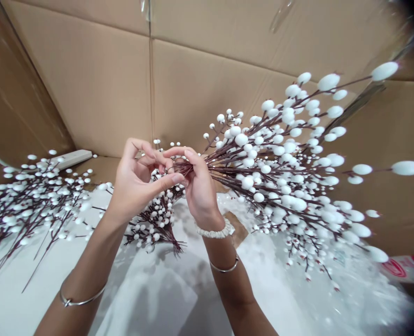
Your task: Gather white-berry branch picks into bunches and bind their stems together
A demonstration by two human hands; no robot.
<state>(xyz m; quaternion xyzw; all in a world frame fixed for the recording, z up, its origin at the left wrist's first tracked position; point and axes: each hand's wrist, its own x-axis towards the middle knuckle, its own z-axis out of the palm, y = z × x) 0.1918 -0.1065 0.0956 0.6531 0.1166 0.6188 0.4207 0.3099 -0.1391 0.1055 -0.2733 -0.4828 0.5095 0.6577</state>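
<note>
My right hand (199, 183) is closed round the gathered dark stems of a big spray of white-berry branches (284, 158) that fans out to the right. My left hand (136, 179) meets it at the stem ends, thumb and fingers pinched on the same stems. Both hands hover above a white surface (164, 289). A smaller bundle of berry branches (154, 219) lies on that surface just below the hands.
Another heap of white-berry branches (31, 200) lies at the left. Cardboard walls (105, 79) close in the back and both sides. A pale flat bar (72, 158) rests at the back left. A red-and-white printed bag (408, 267) shows at the right edge.
</note>
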